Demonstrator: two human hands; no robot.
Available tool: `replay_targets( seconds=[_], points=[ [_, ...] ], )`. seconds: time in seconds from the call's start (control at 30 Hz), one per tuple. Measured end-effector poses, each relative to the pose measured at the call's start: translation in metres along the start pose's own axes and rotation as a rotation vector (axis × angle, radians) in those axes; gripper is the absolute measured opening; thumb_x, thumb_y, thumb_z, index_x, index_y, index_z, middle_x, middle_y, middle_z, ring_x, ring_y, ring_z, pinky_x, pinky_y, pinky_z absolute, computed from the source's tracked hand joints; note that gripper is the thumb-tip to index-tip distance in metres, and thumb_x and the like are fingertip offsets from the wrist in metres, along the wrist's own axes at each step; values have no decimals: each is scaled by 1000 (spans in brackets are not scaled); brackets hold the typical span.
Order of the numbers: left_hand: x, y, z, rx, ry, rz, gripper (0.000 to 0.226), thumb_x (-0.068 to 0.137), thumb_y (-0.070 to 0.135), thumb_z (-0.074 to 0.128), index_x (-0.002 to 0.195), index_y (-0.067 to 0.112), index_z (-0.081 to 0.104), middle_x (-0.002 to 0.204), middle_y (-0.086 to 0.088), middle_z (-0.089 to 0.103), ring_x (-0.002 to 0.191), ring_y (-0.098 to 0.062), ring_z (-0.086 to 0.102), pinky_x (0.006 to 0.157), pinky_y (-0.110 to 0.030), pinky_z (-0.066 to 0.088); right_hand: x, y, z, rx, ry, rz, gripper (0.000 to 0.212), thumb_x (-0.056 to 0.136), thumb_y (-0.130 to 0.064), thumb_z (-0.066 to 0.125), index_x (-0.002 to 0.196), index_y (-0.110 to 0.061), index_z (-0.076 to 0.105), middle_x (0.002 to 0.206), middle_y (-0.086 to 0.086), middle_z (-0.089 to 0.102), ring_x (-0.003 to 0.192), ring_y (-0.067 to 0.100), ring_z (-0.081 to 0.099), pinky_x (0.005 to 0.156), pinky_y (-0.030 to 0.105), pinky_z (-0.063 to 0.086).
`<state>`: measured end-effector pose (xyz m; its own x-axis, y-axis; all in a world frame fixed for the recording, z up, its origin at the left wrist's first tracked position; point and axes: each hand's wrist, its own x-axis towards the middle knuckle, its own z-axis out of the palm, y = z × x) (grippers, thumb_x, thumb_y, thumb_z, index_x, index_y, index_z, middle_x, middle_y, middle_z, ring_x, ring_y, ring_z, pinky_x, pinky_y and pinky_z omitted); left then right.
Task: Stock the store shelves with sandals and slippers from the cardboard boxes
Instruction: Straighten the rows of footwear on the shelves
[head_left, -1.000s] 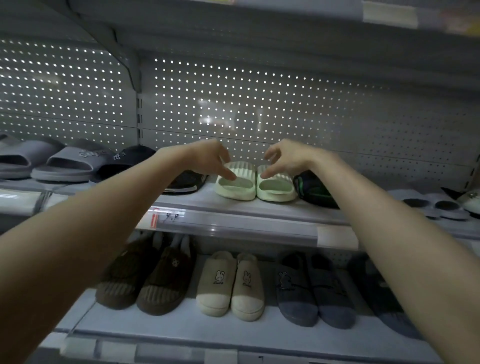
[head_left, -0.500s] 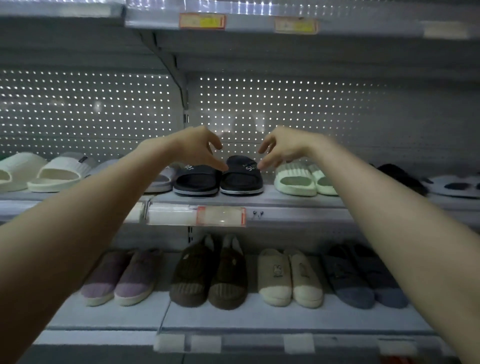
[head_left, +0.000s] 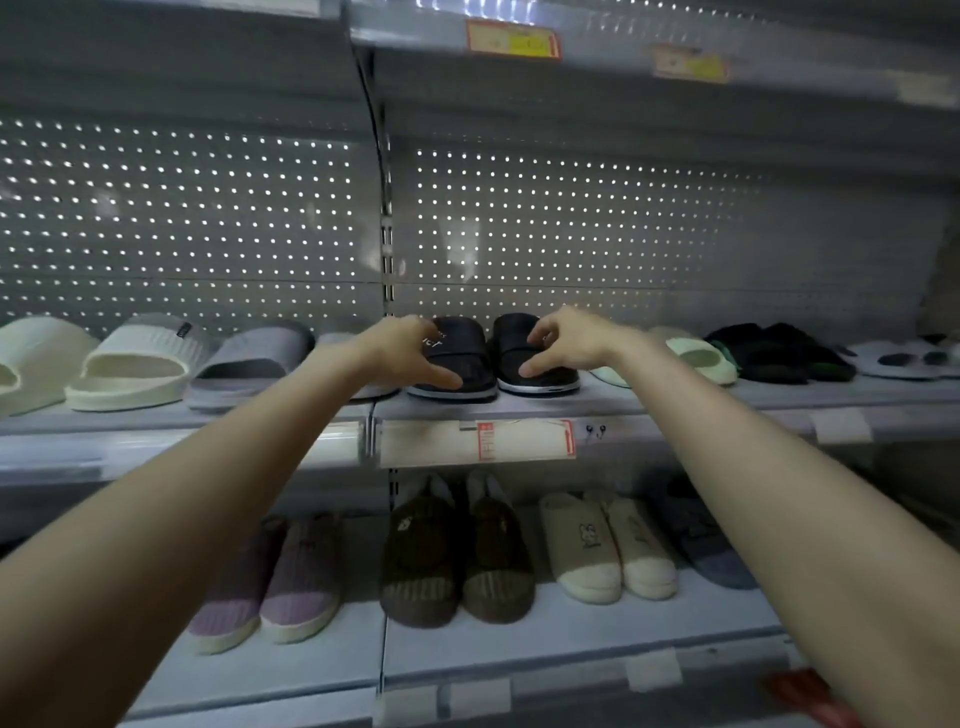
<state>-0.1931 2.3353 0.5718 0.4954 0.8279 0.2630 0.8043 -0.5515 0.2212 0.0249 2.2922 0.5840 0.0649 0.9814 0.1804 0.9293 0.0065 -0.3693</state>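
On the middle shelf (head_left: 675, 397), just right of the upright post, your two hands are on a black pair. Your left hand (head_left: 410, 353) grips the left black slide (head_left: 462, 364), fingers curled over the strap, thumb along the near side. Your right hand (head_left: 563, 338) grips the right black slide (head_left: 519, 358) the same way, thumb down at the footbed. Both slides sit flat on the shelf, side by side, nearly touching.

To the left on the same shelf are the grey slides (head_left: 249, 358), then the cream slides (head_left: 135, 358). To the right are the mint slides (head_left: 696, 356), then a dark pair (head_left: 779, 353). A price tag (head_left: 524, 439) sits on the shelf edge below the black pair.

On the lower shelf (head_left: 571, 629), from left to right: purple slippers (head_left: 270, 582), brown slippers (head_left: 457, 561), beige slippers (head_left: 608, 545), grey slippers (head_left: 711, 545).
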Motion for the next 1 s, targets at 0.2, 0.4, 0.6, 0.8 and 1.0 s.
replay_targets(
  seconds=[0.2,0.4,0.6,0.8,1.0],
  points=[
    [18,-3,15,7,-20,-37,91,70,57,70,141,16,32,143,-4,43,128,-25,43,105,-37,38,13,12,11,10,16,32,88,72,-37,79,145,-18,33,147,3,41,132,25,42,110,38,34],
    [29,-1,23,6,-51,-47,86,71,57,69,139,16,36,141,-4,44,127,-25,44,104,-36,38,23,22,16,30,-3,13,95,69,-37,81,148,-24,28,151,0,35,136,23,36,113,37,30],
    [41,1,27,-34,-61,-19,81,71,52,72,138,18,42,138,0,48,124,-22,48,103,-31,38,33,35,17,11,-38,-24,90,72,-36,79,147,-22,31,151,-1,36,136,23,36,113,36,29],
    [52,-1,28,-95,-89,-22,78,70,45,76,136,16,46,132,0,55,117,-21,53,101,-31,41,40,43,11,-36,-48,-41,90,69,-35,81,145,-25,35,149,-2,38,135,22,38,112,36,32],
    [61,0,30,-65,-100,-11,79,72,44,75,138,14,43,135,-2,52,121,-22,51,102,-30,39,46,48,6,-21,-69,-38,93,68,-30,83,146,-25,33,150,-1,37,132,23,40,106,39,40]
  ],
)
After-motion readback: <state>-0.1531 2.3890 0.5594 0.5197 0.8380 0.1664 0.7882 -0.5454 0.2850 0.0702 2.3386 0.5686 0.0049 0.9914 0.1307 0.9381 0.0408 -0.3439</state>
